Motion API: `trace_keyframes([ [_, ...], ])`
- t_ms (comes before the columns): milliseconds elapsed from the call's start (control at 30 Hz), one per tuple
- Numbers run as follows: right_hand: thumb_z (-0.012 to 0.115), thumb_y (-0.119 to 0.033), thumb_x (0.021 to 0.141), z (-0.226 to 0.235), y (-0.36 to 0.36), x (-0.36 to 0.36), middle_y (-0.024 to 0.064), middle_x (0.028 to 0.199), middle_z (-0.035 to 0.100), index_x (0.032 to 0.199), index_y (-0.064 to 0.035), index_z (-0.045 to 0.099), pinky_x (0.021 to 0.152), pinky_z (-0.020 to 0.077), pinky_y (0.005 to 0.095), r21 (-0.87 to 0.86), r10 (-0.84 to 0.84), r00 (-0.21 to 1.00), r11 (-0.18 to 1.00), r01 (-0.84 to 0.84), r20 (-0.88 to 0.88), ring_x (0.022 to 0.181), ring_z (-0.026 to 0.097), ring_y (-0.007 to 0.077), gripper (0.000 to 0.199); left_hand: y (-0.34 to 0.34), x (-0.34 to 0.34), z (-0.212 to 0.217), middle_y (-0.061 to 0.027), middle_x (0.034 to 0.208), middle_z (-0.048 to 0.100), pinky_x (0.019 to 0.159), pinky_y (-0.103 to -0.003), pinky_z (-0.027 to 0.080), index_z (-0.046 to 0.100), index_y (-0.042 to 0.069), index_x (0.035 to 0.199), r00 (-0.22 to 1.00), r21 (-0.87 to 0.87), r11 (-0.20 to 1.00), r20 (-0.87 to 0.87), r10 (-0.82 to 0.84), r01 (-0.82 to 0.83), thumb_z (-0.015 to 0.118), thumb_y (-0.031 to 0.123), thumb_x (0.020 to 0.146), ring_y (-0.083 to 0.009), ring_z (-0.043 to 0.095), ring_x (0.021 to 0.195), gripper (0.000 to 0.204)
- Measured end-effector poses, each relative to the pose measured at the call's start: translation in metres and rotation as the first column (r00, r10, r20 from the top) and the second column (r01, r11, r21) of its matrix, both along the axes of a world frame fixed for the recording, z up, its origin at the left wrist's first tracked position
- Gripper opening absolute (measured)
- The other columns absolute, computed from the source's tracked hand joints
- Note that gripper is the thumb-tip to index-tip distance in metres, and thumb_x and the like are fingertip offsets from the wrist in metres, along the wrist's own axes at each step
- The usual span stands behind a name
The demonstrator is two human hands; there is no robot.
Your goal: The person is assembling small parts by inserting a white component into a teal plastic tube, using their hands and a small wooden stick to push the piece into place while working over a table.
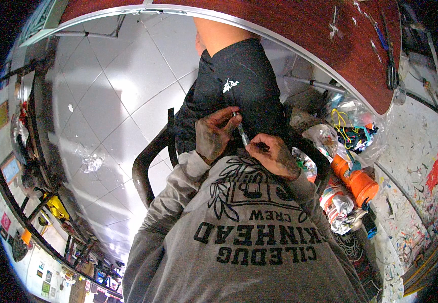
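Above my lap, my left hand pinches the upper end of a short, slender, clear-and-silvery stick-like piece between thumb and fingertips. The fingers of my right hand close on its lower end. The piece slants down from left to right between the two hands; its exact kind is too small to make out. Behind it lie my black shorts, which carry a small white mark. Both forearms are in grey printed sleeves, and the grey sweatshirt fills the lower middle.
A dark-red table with a pale metal edge curves across the top, with pens lying at its right end. Black chair arms flank me. Right of the chair sit plastic bags and orange containers. Crumpled plastic lies on the tiled floor.
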State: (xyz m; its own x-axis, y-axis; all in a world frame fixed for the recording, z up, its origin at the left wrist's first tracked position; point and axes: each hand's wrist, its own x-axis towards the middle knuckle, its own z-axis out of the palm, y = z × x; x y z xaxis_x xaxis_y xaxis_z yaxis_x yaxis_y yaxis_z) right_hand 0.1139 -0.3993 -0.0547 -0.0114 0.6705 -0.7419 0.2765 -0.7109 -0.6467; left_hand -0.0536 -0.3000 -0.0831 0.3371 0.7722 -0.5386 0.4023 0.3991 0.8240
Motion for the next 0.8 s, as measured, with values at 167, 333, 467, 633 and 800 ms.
trace_keyframes([
  [167,0.069,-0.013,0.093,-0.004,-0.009,0.002,0.0066,0.08,0.067,0.091,0.0028,0.066,0.067,0.0516,0.0286,0.064,0.005,1.0,0.998,-0.003,-0.018,0.074,0.061,0.0091,0.017,-0.003,0.001,-0.003,-0.0113,0.099,0.076,0.079,-0.03,0.056,0.072,0.001,0.113,0.995,-0.082,0.995,0.071,0.068,-0.062,0.074,0.016,0.091,-0.016,0.071,0.088,0.027],
  [333,0.068,-0.01,0.092,-0.004,-0.014,0.005,0.0095,0.078,0.065,0.089,0.0033,0.064,0.067,0.0507,0.0298,0.182,0.046,0.999,0.982,-0.045,-0.005,0.072,0.061,0.0114,0.014,-0.002,0.001,-0.004,-0.0099,0.099,0.075,0.08,-0.029,0.055,0.072,0.0,0.113,0.991,-0.127,0.988,0.089,0.097,-0.085,0.074,0.013,0.091,-0.0149,0.069,0.088,0.026],
  [467,0.068,-0.01,0.093,-0.001,-0.017,0.005,0.0095,0.079,0.064,0.09,0.0032,0.062,0.068,0.0502,0.0295,0.219,0.051,0.998,0.974,-0.054,0.02,0.074,0.061,0.0118,0.015,-0.003,0.001,-0.005,-0.0048,0.092,0.075,0.06,-0.026,0.051,0.073,0.002,0.114,0.984,-0.064,0.993,0.138,0.111,-0.103,0.075,0.019,0.091,-0.0083,0.062,0.071,0.028],
  [633,0.067,-0.009,0.094,0.014,-0.008,-0.002,0.0084,0.083,0.066,0.093,0.0024,0.062,0.07,0.0507,0.0272,0.196,-0.015,1.0,0.981,0.011,0.016,0.077,0.062,0.0099,0.012,0.007,0.004,0.0,-0.0046,0.092,0.075,0.051,-0.024,0.05,0.073,0.003,0.114,0.971,-0.05,0.99,0.196,0.136,-0.129,0.076,0.022,0.09,-0.0057,0.062,0.067,0.031],
  [800,0.066,-0.012,0.096,0.001,-0.01,-0.002,0.0091,0.091,0.07,0.096,-0.0018,0.063,0.074,0.0574,0.031,0.198,-0.189,0.956,0.952,0.235,-0.225,0.086,0.069,0.016,0.01,0.017,0.014,0.016,-0.0069,0.099,0.076,0.054,-0.025,0.053,0.071,0.002,0.117,0.978,0.002,0.991,0.161,0.132,-0.134,0.076,0.022,0.09,-0.0071,0.066,0.074,0.034],
])
